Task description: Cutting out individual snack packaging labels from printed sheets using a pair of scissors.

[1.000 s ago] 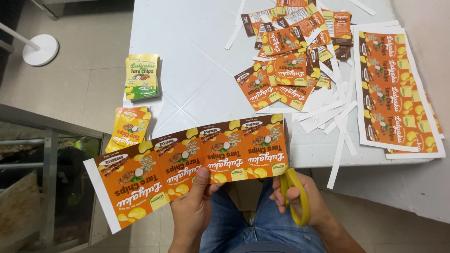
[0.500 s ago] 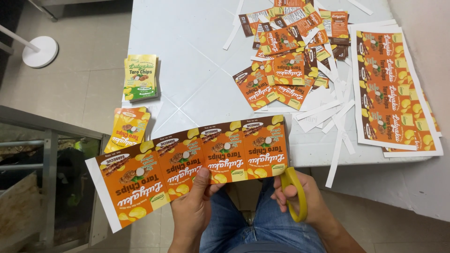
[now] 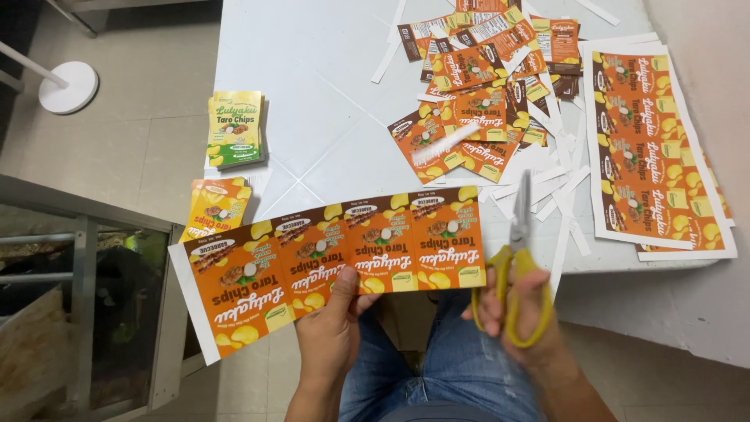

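My left hand [image 3: 332, 332] pinches the lower edge of a long orange strip of printed snack labels [image 3: 328, 258], held flat over my lap in front of the table. My right hand [image 3: 519, 309] grips yellow-handled scissors [image 3: 517, 250]; their blades point up and away, just right of the strip's right end, apart from the paper.
The white table [image 3: 328, 101] carries a heap of cut orange labels [image 3: 476, 109], white paper trimmings [image 3: 558, 184] and uncut orange sheets [image 3: 652, 148] at the right. A green label stack [image 3: 234, 129] and an orange stack [image 3: 215, 207] lie at its left edge. A white round stand base [image 3: 66, 86] sits on the floor.
The scissors have swung from lying under the strip's right end to pointing upright beside it. The strip has stayed nearly where it was.
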